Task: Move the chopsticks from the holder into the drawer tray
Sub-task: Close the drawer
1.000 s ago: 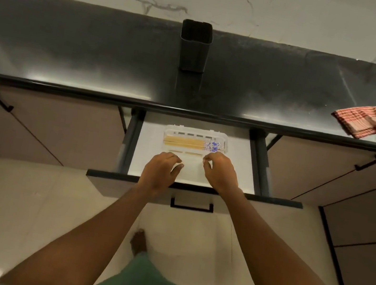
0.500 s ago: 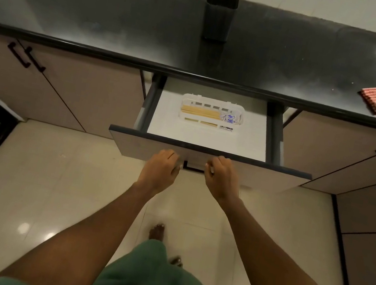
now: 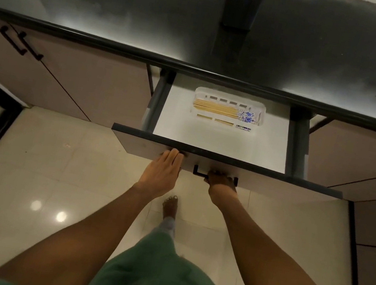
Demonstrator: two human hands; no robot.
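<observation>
Chopsticks [image 3: 216, 108] lie in tray [image 3: 261, 110], long axis 9-to-3, at 12 o'clock from both hands. Left hand [image 3: 161, 172] flat on drawer front [image 3: 146, 146], fingers together; right hand [image 3: 221, 182] curled on handle [image 3: 198, 172], nearer.

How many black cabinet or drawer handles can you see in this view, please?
3: a pair side by side on the upper-left cabinet doors, and the drawer handle, partly covered by the right hand. Others may lie outside the frame.

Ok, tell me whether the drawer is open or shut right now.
Open. The pulled-out white drawer shows its floor and the clear plastic tray of wooden chopsticks; both hands rest on its front panel.
</observation>
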